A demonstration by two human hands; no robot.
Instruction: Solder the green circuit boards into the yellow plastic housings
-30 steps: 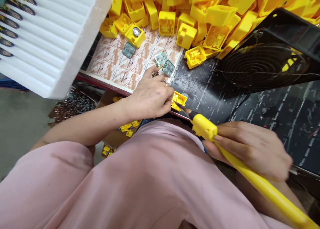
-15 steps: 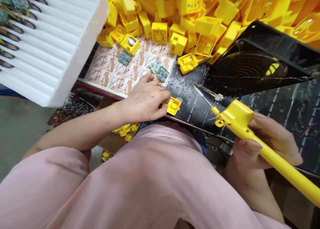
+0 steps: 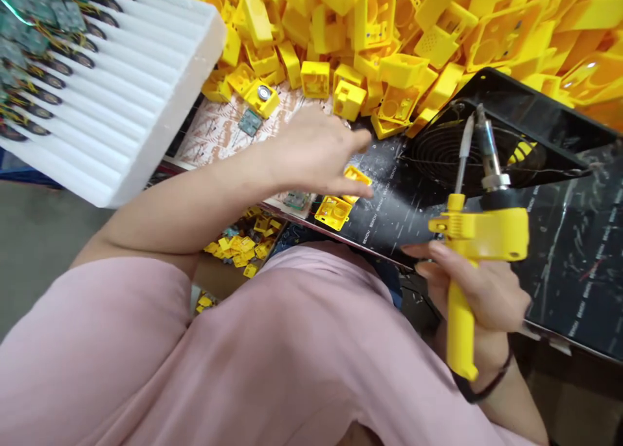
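Observation:
My right hand [image 3: 479, 290] is wrapped round the handle of a yellow soldering gun [image 3: 491, 232]. Its metal tip and thin feed tube point up, over the black fan. Stretched over the bench, my left hand [image 3: 316, 147] has its thumb and index finger apart. A small yellow housing [image 3: 359, 175] lies beneath that thumb, partly hidden; whether they touch I cannot tell. Nearer the bench edge sits another open yellow housing [image 3: 333, 213], with a green circuit board [image 3: 298, 200] just left of it.
Yellow housings [image 3: 374, 24] are heaped along the back. A black fan [image 3: 487, 141] stands at right. On the left, a white foam tray [image 3: 146, 63] carries circuit boards with wired round speakers. Another green board [image 3: 250, 123] lies near a yellow housing holding a round metal part [image 3: 264, 93].
My left hand has moved up and right, its fingers spreading. A small housing from the back now lies nearer, under it. The soldering gun has swung from pointing left to pointing up.

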